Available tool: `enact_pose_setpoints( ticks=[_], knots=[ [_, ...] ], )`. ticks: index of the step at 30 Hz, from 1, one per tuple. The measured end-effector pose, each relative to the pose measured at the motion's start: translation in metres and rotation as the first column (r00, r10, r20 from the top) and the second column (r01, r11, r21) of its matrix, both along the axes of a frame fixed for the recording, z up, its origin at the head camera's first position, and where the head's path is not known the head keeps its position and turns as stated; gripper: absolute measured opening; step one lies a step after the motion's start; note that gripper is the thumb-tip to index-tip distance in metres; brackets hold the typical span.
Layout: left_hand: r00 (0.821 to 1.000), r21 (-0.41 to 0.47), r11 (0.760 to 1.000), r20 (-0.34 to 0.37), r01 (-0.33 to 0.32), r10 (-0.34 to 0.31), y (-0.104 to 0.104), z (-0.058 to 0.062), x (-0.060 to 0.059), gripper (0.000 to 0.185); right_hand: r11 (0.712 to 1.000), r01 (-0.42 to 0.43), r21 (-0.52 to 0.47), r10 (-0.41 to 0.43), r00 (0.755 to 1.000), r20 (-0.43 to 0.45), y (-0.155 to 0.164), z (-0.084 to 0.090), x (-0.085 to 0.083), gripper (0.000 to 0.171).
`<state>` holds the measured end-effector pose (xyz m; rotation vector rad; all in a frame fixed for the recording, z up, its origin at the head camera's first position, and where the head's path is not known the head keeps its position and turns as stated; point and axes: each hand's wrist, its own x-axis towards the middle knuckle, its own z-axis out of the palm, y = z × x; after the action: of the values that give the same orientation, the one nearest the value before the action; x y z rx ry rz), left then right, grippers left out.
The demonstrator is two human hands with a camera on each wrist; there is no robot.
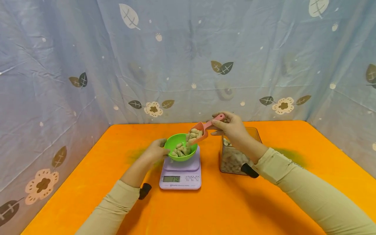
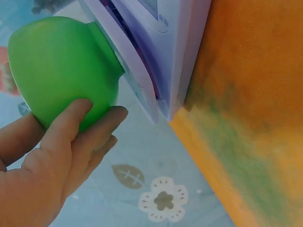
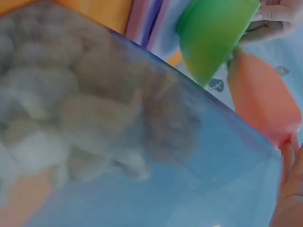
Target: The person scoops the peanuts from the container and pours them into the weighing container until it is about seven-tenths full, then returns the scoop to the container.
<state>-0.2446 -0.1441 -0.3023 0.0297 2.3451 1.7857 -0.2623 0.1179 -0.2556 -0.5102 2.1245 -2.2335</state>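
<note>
A green bowl [image 1: 173,141] is seated on the platform of a purple scale [image 1: 182,168], which is set on an orange tabletop [image 1: 211,202]. The bowl is held at its left side by the left hand [image 1: 154,151]. In the left wrist view, the fingers are laid along the bowl's outer wall and the thumb is placed at the rim, so that the wall is pinched between them; the thumb's tip is hidden behind the bowl.

Peanuts [image 1: 180,150] are contained in the bowl. A pink scoop [image 1: 208,125] is gripped by its handle in the right hand [image 1: 232,127], the handle being pinched between thumb and fingers. The scoop is tilted, with its mouth lowered over the bowl's right rim. More peanuts are carried in the scoop, some being found at its lip directly above the bowl.

A clear box [image 1: 255,133] is stood to the right of the scale, apart from it, and is partly hidden by the right hand and forearm. Peanuts are also held in this box.

Digits are shown on the scale's display [image 1: 171,179], beside a row of buttons [image 1: 192,178]. The tabletop is backed by a pale blue curtain [image 1: 182,39] printed with leaves and flowers.
</note>
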Motion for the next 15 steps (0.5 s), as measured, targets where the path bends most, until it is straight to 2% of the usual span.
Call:
enact_pose_setpoints(
  ticks=[3, 6, 10, 15],
  knots=[
    [1.0, 0.004, 1.0, 0.0, 0.005, -0.005, 0.001, 0.0, 0.0, 0.059, 0.996, 0.031, 0.086, -0.02, 0.992, -0.121, -0.001, 0.003, 0.003, 0.031],
    [1.0, 0.005, 1.0, -0.008, 0.009, -0.009, 0.001, 0.0, 0.0, 0.059, 0.995, 0.038, 0.096, -0.019, 0.982, -0.188, 0.0, 0.006, 0.006, 0.03],
    [1.0, 0.001, 1.0, -0.008, 0.013, -0.013, 0.0, 0.0, 0.001, 0.059, 0.998, 0.042, 0.042, -0.033, 0.981, -0.191, 0.008, 0.01, 0.007, 0.031],
    [1.0, -0.012, 1.0, -0.002, 0.019, -0.019, -0.003, 0.003, 0.002, 0.059, 0.996, 0.027, -0.088, -0.044, 0.981, -0.187, 0.028, 0.013, 0.011, 0.024]
  ],
)
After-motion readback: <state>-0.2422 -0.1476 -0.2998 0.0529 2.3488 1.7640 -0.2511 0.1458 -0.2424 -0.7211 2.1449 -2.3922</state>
